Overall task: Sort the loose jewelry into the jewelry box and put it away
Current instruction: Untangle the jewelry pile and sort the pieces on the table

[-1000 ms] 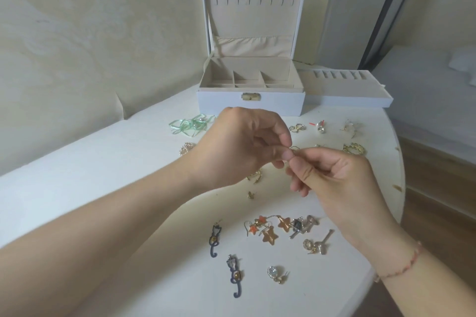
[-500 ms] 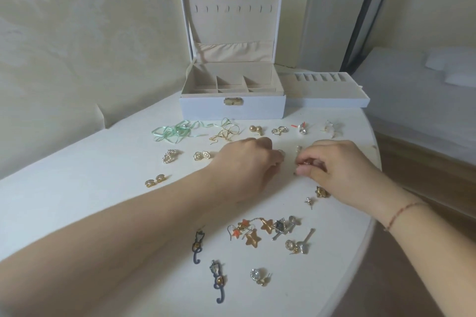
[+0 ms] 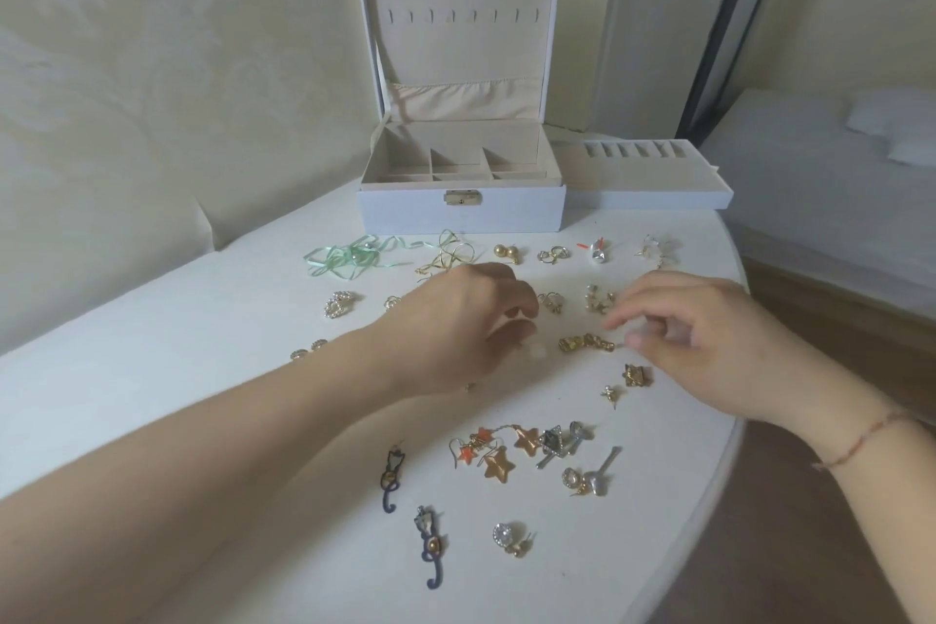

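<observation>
The white jewelry box (image 3: pixel 461 214) stands open at the back of the table, its beige compartments empty. Loose earrings lie scattered in front of it. A chunky gold earring (image 3: pixel 586 343) rests on the table between my hands. My left hand (image 3: pixel 468 327) hovers just left of it with fingers loosely curled and nothing seen in them. My right hand (image 3: pixel 709 345) is just right of it, fingers apart and blurred, one fingertip almost touching the piece. Star earrings (image 3: pixel 499 464) and two dark cat-shaped earrings (image 3: pixel 392 476) lie nearer to me.
The box's removable tray (image 3: pixel 653 199) sits to the right of the box. A green ribbon piece (image 3: pixel 344 258), gold bow earrings (image 3: pixel 445 258) and pearl studs (image 3: pixel 506 252) line the back row. The round white table's edge (image 3: pixel 729 446) curves close on the right, above wooden floor.
My hands came down from holding a small piece together in the air. They have moved apart, and the gold earring now lies on the table between them.
</observation>
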Demonstrator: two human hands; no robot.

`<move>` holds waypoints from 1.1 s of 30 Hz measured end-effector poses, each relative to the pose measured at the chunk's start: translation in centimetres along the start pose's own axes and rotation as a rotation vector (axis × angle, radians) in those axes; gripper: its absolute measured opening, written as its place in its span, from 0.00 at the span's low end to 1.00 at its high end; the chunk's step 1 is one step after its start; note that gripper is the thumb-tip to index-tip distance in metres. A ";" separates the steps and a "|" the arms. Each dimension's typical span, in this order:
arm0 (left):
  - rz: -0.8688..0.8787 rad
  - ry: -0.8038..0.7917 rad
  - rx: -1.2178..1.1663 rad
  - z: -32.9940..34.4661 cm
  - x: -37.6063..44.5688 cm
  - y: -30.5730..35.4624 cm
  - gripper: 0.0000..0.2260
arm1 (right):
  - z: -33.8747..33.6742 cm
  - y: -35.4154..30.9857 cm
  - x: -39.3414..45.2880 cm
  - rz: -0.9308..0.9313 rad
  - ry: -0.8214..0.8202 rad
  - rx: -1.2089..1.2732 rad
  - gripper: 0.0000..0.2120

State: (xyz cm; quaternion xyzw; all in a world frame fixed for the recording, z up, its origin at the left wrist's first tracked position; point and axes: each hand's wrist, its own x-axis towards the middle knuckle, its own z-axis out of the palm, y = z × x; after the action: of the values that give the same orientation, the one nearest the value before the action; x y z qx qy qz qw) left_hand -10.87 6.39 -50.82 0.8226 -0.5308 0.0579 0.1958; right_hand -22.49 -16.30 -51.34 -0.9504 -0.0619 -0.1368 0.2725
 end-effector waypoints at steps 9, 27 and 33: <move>-0.003 -0.325 0.034 -5.1 -2.1 -1.3 0.01 | 2.1 -0.5 -1.9 -0.223 0.021 -0.235 0.12; 0.037 -0.636 -0.205 -4.4 -2.4 0.1 0.05 | 3.8 -1.7 -2.4 -0.111 0.275 0.181 0.07; 0.030 -0.598 -0.193 -4.6 -2.4 -0.1 0.06 | 3.7 -1.9 -3.2 -0.126 0.323 0.203 0.11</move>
State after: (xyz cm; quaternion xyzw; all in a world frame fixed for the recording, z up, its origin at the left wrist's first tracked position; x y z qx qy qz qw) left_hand -11.25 10.19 -47.37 0.7729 -0.5798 -0.2343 0.1076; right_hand -25.09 -12.85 -54.38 -0.8779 -0.0901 -0.2974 0.3643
